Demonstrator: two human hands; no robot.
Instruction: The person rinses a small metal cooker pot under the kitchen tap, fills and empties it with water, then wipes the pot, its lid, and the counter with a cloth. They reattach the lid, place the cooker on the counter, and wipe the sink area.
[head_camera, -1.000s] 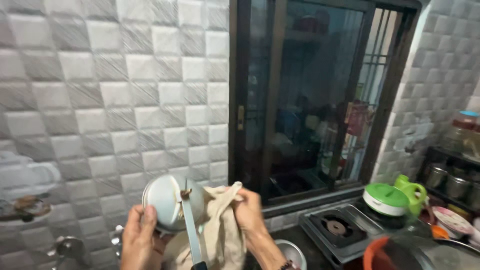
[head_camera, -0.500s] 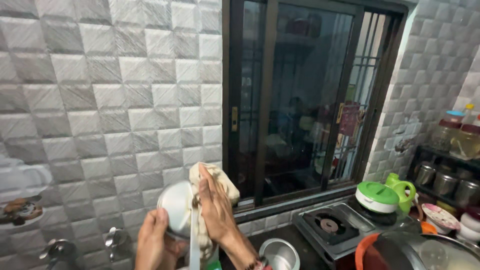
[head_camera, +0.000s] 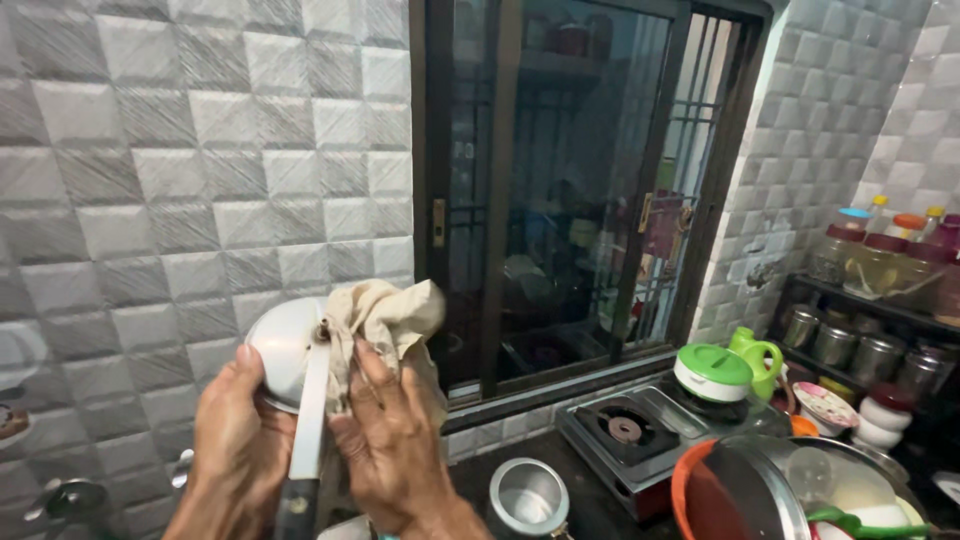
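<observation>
Both my hands are raised at about seven o'clock in the view, working one utensil. My left hand (head_camera: 235, 440) is closed around a steel ladle (head_camera: 285, 355), fingers cupping its smooth, rounded, shiny bowl, the flat metal handle running down to a dark grip at six o'clock. My right hand (head_camera: 395, 450) is clenched on a beige cloth (head_camera: 385, 315), soft and crumpled, pressing it against the ladle's bowl. Behind them stands a wall of grey, ridged square tiles (head_camera: 150, 180), and at twelve o'clock a dark-framed window (head_camera: 560, 190) with bars. Below lies a dark counter: a small steel cup (head_camera: 527, 495) at five o'clock, just beside my right wrist, then a gas stove (head_camera: 640, 435) and a green-lidded container (head_camera: 712, 372) at four o'clock. Open air surrounds the ladle above and leftward.
</observation>
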